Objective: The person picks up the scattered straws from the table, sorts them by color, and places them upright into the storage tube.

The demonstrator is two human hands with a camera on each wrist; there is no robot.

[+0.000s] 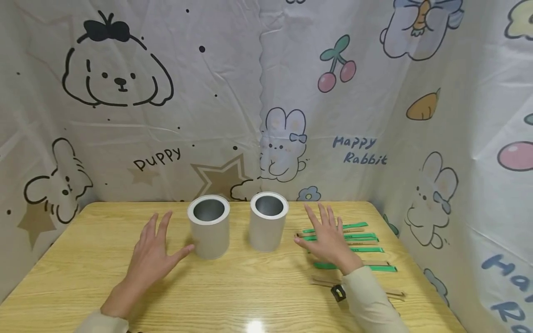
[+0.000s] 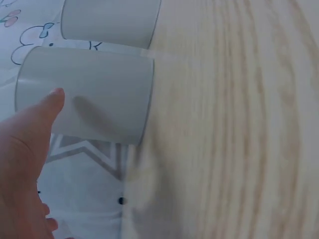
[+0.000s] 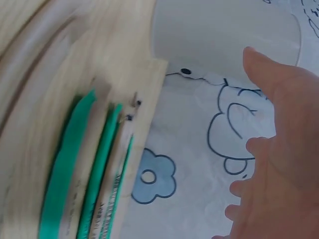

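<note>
Two white cylindrical canisters with grey insides stand upright on the wooden table, the left canister (image 1: 210, 238) a little nearer than the right canister (image 1: 266, 231). To the left of them is my left hand (image 1: 151, 256), fingers spread and holding nothing. Its thumb points at the left canister and overlaps that canister's side (image 2: 99, 79) in the left wrist view. My right hand (image 1: 329, 238) hovers over a group of slim green packets (image 1: 366, 249) and brown stick packets, fingers spread and holding nothing. In the right wrist view its thumb overlaps the right canister (image 3: 214, 35).
More thin brown stick packets (image 1: 395, 293) lie nearer, partly under the right sleeve (image 1: 370, 296). A small black object (image 1: 338, 292) is beside that sleeve. Printed cloth (image 1: 225, 92) hangs behind the table (image 1: 233, 296) and along both sides.
</note>
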